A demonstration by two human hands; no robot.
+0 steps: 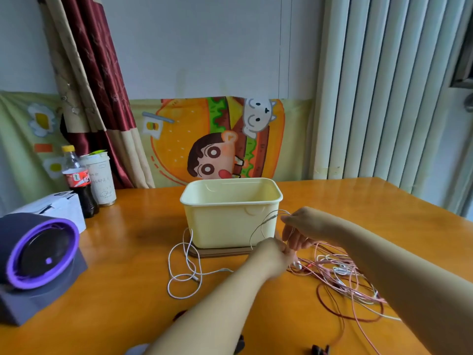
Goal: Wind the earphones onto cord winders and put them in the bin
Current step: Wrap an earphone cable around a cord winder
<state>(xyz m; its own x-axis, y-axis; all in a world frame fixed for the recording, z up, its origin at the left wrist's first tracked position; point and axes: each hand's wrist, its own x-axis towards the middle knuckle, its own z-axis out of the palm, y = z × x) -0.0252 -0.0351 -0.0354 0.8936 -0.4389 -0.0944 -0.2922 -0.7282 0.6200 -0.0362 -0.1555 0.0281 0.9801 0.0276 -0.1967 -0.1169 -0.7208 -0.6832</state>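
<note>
A pale yellow bin (pixel 231 213) stands open on a brown lid (pixel 220 252) at the table's middle. My right hand (pixel 300 228) pinches a thin white earphone cord (pixel 266 221) just right of the bin. My left hand (pixel 272 254) grips the same cord lower down, close under the right hand. A tangle of pink, white and dark red earphones (pixel 343 280) lies to the right. Another white earphone cord (pixel 184 270) lies looped left of my left arm. Small dark pieces (pixel 320 351) lie at the near edge; I cannot tell whether they are winders.
At the left stand a purple-rimmed speaker-like device (pixel 38 254), a white box (pixel 55 206), a cola bottle (pixel 78 180) and a paper cup (pixel 99 178). The orange wooden table (pixel 128 252) ends at a cartoon-cloth wall behind and a radiator on the right.
</note>
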